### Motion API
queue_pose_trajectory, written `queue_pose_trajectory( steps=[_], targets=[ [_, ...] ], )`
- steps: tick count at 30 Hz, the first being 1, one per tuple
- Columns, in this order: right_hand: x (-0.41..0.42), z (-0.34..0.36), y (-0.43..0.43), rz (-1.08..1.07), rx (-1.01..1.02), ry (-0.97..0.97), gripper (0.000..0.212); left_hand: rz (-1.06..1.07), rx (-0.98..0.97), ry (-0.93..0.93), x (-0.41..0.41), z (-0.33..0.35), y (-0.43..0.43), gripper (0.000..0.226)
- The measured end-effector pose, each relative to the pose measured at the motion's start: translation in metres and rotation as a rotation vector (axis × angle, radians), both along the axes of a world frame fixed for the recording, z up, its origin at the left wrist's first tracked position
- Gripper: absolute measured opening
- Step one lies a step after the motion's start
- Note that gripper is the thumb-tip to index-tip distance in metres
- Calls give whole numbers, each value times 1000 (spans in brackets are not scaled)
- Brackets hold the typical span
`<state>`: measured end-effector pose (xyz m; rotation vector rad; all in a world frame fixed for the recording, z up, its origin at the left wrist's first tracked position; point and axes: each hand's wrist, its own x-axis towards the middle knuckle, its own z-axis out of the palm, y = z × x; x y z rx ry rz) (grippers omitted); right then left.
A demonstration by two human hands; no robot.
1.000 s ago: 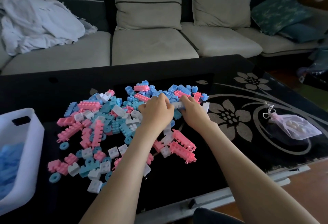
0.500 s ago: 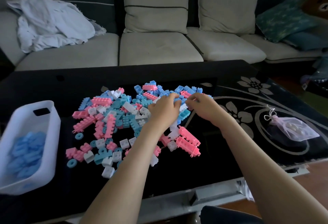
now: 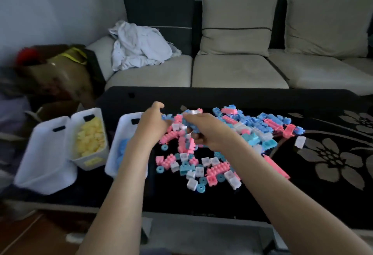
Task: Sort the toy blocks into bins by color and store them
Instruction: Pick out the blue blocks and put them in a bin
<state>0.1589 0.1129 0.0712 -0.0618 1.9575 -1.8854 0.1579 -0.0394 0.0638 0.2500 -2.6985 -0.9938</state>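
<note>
Left hand (image 3: 150, 127): fingers curled, thumb raised, gripping blue blocks (image 3: 168, 117) at the fingertips, just beside the rim of the white bin of blue blocks (image 3: 123, 125). Motion blur hides the exact contact.

Right hand (image 3: 207, 131): fingers curled narrowly under a blue block cluster (image 3: 189, 123), held over the left edge of the block pile (image 3: 252, 131).

The pile of pink, blue and white blocks lies on the black table (image 3: 222, 97). The yellow-block bin (image 3: 80, 115) and a third white bin (image 3: 40, 164) stand further left.
</note>
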Motion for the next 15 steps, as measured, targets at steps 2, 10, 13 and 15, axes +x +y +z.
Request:
queue_pose_trajectory(
  steps=[2, 10, 13, 15],
  targets=[
    [3, -3, -35, 59, 125, 79, 24, 74, -26, -28, 14, -1, -34, 44],
    [12, -23, -139, 192, 506, 504, 31, 148, -176, -171, 38, -20, -104, 39],
    [11, -29, -147, 265, 657, 581, 51, 90, -169, -220, 39, -27, -107, 48],
    [11, -32, -143, 288, 769, 632, 56, 79, -187, -206, 37, -27, -104, 55]
  ],
)
